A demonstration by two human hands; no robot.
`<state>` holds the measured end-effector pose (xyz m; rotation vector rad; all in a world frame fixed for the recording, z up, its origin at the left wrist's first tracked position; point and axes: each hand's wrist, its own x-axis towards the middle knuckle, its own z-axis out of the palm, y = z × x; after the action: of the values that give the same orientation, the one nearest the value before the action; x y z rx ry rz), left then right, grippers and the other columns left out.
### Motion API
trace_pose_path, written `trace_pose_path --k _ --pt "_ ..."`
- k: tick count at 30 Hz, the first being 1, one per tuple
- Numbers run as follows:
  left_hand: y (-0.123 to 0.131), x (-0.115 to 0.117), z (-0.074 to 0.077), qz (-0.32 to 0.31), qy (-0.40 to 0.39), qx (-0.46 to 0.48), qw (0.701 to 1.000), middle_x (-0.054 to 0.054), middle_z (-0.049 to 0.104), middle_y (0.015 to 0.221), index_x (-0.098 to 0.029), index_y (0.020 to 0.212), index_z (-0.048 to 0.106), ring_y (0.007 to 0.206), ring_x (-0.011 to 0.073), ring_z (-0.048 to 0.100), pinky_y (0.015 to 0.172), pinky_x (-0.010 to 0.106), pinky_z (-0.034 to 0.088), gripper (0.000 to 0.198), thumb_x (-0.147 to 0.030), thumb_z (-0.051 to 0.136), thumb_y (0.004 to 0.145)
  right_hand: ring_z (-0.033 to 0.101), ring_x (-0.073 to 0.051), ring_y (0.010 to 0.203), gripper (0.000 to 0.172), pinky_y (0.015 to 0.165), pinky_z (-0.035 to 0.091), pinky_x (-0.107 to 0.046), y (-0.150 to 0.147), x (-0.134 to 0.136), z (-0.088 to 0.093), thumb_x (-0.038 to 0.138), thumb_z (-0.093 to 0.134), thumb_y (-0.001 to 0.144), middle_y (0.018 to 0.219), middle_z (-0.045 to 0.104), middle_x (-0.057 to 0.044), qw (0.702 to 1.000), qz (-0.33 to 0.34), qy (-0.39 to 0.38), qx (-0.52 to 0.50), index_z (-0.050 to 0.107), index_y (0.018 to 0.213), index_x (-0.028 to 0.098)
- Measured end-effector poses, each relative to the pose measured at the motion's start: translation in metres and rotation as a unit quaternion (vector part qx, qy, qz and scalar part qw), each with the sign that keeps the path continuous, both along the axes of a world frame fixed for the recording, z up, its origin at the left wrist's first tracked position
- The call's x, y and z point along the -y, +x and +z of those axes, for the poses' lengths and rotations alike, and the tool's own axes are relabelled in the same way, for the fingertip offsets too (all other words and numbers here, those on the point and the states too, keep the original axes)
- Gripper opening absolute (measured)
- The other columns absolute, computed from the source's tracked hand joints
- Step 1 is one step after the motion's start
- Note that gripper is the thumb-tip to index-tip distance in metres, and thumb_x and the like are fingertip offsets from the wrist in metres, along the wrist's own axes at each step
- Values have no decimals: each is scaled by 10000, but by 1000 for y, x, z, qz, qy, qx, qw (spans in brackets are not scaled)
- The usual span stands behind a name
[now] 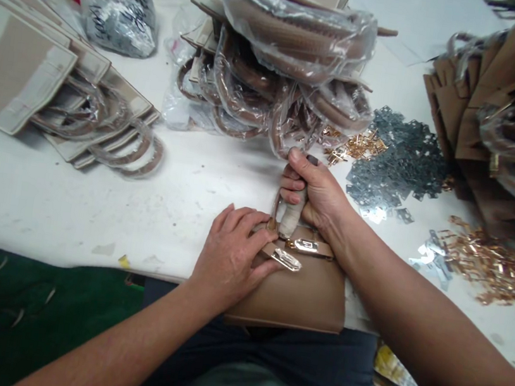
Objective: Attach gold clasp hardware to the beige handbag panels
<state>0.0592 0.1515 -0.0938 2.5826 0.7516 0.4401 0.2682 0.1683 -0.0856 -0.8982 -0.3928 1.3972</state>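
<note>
The bag [295, 297] lies at the near edge of the table [164, 205], two metal-tipped straps [323, 249] on top. The right hand [308, 190] is closed round a tool [294, 212] standing by them; the left hand [234, 257] curls over one, though I cannot tell whether it pinches. Wrapped handles [302, 39] crowd just beyond the right hand, with gold clips [362, 145] and steel plates [398, 162] near, brown pieces [507, 81] farther right, pale panels [11, 66] far left

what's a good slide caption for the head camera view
Right hand gripping a tool over a brown panel, left hand at a metal-tipped strap, gold-coloured pieces off to the right.
</note>
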Motion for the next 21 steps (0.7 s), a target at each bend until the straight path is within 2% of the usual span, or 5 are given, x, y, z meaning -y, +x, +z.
trace_pose_path --k 15,21 --pt "1 0 3 2 4 0 1000 74 701 1329 -268 1142 706 1289 316 579 1225 581 352 362 -416 846 843 278 -45 499 616 358 273 -125 -4 1 4 447 1049 588 646 381 116 1000 -4 -1 2 523 809 215" --pt "1 1 4 0 3 1 1000 67 697 1337 -264 1137 703 1301 306 568 1236 565 333 355 -455 830 866 292 -53 493 648 360 283 -143 -5 -1 -4 518 1034 596 637 379 114 1000 4 -1 7 494 805 226"
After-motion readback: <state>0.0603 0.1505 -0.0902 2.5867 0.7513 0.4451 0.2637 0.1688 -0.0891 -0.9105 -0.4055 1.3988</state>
